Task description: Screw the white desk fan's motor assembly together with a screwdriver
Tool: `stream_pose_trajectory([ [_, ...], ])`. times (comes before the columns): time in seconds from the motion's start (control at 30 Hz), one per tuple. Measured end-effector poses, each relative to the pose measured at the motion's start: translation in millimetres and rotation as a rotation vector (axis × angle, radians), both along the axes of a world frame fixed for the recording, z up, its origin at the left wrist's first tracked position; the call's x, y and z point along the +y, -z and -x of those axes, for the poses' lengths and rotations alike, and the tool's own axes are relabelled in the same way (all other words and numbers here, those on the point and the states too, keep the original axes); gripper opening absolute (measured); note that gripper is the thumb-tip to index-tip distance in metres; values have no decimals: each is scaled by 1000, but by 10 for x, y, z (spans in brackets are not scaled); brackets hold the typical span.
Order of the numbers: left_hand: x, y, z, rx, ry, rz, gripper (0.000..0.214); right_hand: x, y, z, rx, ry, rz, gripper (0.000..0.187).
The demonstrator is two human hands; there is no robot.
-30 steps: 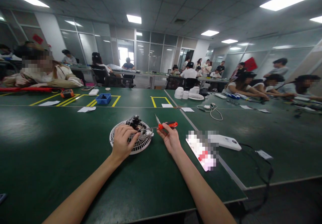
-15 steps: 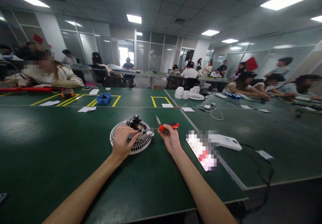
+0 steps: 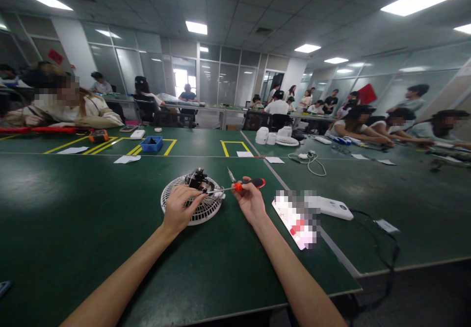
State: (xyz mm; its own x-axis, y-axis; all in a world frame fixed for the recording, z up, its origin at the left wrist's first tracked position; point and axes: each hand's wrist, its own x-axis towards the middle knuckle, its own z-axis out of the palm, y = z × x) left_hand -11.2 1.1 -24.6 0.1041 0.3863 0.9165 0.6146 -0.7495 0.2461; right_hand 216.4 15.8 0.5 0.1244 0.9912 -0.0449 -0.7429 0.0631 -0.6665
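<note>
The right hand (image 3: 251, 200) grips a red-and-black screwdriver (image 3: 259, 183), its shaft pointing toward the left hand (image 3: 181, 203). The left hand's fingers curl over a fan motor assembly (image 3: 197, 178); whether they pinch anything cannot be told. Beneath that hand lies a white fan grille (image 3: 208, 214); a lit phone (image 3: 290, 223) lies right of the right hand.

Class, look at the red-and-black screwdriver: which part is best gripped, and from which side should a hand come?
Grip the screwdriver by its thick handle, probably from the right: the handle's end points right, while the slim shaft runs left to the left hand, where there seems little room. The right hand holds it that way.
</note>
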Motion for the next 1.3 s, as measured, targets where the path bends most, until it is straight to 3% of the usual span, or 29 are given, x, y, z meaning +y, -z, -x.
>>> stream_pose_trajectory([
  [0.73, 15, -1, -7, 64, 21, -99, 6, 13, -12, 43, -100, 82, 19, 30],
  [1.17, -4, -16, -7, 58, 52, 7, 8, 22, 21, 32, -68, 66, 25, 28],
  [1.23, -3, -17, 2, 78, 41, 42, 16, 27, 23, 32, -68, 72, 31, 29],
  [1.3, -7, -23, 8, 91, -8, 57, 41, 36, 26, 28, -67, 86, 30, 29],
])
